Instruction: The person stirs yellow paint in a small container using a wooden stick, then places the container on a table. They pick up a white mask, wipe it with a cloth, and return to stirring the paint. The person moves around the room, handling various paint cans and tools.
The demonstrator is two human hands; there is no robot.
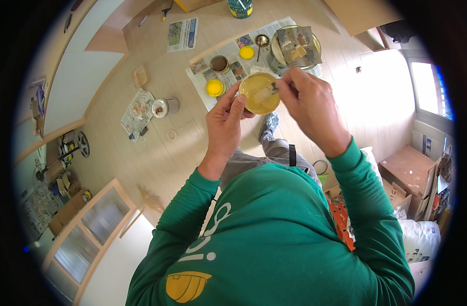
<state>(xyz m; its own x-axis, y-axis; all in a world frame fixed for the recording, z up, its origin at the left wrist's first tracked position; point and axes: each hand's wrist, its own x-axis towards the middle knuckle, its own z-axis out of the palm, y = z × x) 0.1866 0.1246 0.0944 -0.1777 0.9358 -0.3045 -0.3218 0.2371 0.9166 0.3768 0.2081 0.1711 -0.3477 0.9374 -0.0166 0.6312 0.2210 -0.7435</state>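
My left hand [227, 120] grips a shallow round yellowish bowl [259, 104] by its left side, thumb on the rim. Pinched in my right hand [307, 102] is a small tool [274, 87], dark near the fingers, its pale end dipping into the bowl. Most of that tool is hidden by my fingers, so its exact kind cannot be told. Beyond the bowl, on newspaper, stand an open tin of brown paint [219, 64], a jar of yellow paint [214, 87] and a yellow lid [246, 52].
A large paint can [279, 56] with a stained grey sheet [298, 47] across its top stands beyond my right hand. A glass jar [164, 107] stands at left near a smeared paper [137, 115]. Cardboard boxes [409, 168] line the right side; a green bucket [240, 7] stands far ahead.
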